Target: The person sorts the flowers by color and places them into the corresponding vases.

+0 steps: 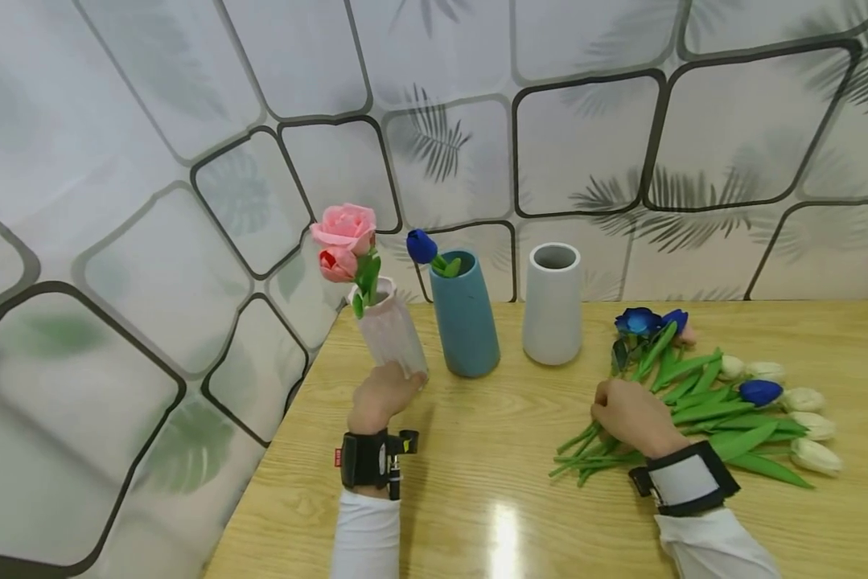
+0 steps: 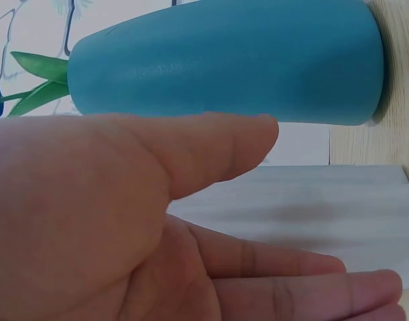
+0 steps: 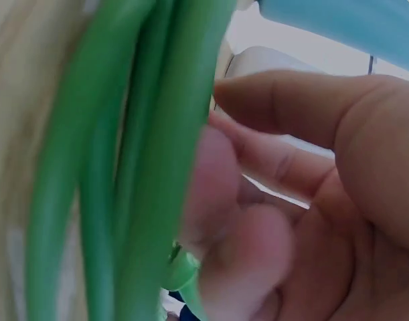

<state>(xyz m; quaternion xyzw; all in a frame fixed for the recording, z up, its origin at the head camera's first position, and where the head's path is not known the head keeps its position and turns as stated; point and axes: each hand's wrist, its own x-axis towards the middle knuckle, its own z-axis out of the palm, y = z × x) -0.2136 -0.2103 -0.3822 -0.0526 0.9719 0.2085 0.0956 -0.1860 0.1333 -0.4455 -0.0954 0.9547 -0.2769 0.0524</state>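
Note:
My left hand (image 1: 384, 394) is at the lower part of a pale ribbed vase (image 1: 390, 330), which holds a pink rose (image 1: 347, 227) and a pink tulip (image 1: 337, 264). Its thumb (image 2: 224, 144) and fingers are spread and straight in the left wrist view, beside the vase's pale side. At the right, my right hand (image 1: 632, 414) is over a pile of artificial flowers, near the stem of a blue rose (image 1: 639, 322). In the right wrist view, its fingers curl behind green stems (image 3: 171, 167), and the thumb tip meets a stem's edge in a pinch.
A blue vase (image 1: 468, 322) with one blue tulip (image 1: 421, 246) stands right of the pale vase. Farther right is a plain white vase (image 1: 553, 305). White tulips (image 1: 813, 426) and another blue tulip (image 1: 761, 392) lie on the wooden table (image 1: 477, 466). A patterned curtain (image 1: 462, 48) hangs behind.

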